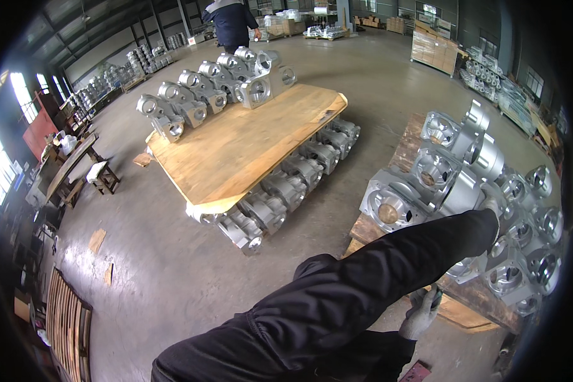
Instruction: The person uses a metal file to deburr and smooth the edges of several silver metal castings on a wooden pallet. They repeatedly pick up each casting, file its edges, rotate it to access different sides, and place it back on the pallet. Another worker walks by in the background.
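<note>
My left arm, in a dark sleeve, reaches across to the pallet at the right. The gloved left hand [492, 198] is at a silver metal casting [461, 191] with round openings; its fingers blend into the castings and are hard to make out. Lower down, my right hand [420, 313], in a grey glove with dark fingertips, is beside the pallet's near edge, fingers apart and loosely bent, with nothing visible in it. More castings [509, 274] crowd the wooden pallet [404, 149] around my left hand.
Ahead, a plywood board [248, 146] lies over a layer of castings [280, 191], with a row of castings [194, 95] standing on its far side. Beyond it stands a person [232, 22] in dark clothes. A stool [102, 177] and wooden slats [67, 325] are at left.
</note>
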